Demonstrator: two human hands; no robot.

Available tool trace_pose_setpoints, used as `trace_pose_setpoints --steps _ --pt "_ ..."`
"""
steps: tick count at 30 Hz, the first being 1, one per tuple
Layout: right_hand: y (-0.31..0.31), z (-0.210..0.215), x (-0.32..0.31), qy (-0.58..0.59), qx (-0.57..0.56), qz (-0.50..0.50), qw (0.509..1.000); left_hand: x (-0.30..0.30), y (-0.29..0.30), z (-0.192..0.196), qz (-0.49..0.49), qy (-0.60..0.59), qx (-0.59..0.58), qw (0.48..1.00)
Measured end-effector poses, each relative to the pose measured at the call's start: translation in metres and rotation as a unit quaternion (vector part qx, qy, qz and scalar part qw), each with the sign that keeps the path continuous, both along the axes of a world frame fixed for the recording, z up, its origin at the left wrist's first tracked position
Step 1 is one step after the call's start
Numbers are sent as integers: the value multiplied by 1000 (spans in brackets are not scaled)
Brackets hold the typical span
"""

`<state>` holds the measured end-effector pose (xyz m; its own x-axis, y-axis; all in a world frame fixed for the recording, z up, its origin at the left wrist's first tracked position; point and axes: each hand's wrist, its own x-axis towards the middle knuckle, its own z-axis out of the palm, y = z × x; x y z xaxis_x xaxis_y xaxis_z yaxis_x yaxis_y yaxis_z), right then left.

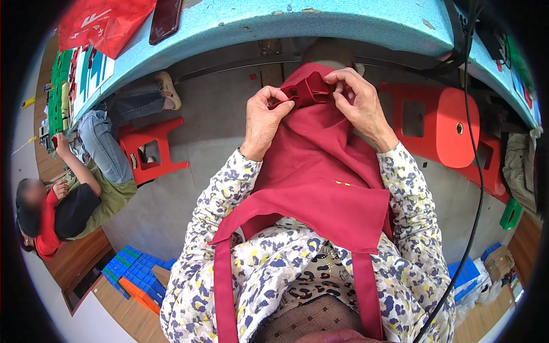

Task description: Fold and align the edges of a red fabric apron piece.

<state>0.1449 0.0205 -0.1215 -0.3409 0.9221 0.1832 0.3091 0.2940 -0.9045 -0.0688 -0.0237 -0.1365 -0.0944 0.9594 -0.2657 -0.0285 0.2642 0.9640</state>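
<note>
Our fingertips pinch a small folded bundle of dark red cloth (307, 88) from both sides. The left hand (264, 120) has thumb and forefinger closed on the bundle's left edge, its wrist bent up from the floral sleeve. The right hand (359, 100) curls over the right edge, fingers bent and closed on the fabric. The cloth hangs down over our lap as a red apron (320, 188). Beyond stand the blue table edge (297, 23) and red stools (437, 123).
</note>
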Motion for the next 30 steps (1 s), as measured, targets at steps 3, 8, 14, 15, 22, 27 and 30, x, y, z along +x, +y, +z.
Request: trace_pose_setpoints --steps 3,8,14,15,22,27,30 --pt "0 3 1 -6 0 0 1000 -1 2 2 -4 -4 -8 1000" --pt "1 9 1 -8 5 4 1000 2 4 8 -6 6 -14 1000" --pt "2 13 4 -16 8 -2 1000 4 5 11 -25 45 4 999" --pt "3 13 4 -14 2 -20 1000 4 5 12 -29 50 6 998" --pt "-1 11 0 -8 -13 -30 999 4 6 16 -31 63 30 997" --pt "-3 16 -5 -25 -38 -25 999 3 6 15 -46 66 55 995" --pt "-5 19 -6 -36 -38 -29 998 4 6 14 -49 66 64 995"
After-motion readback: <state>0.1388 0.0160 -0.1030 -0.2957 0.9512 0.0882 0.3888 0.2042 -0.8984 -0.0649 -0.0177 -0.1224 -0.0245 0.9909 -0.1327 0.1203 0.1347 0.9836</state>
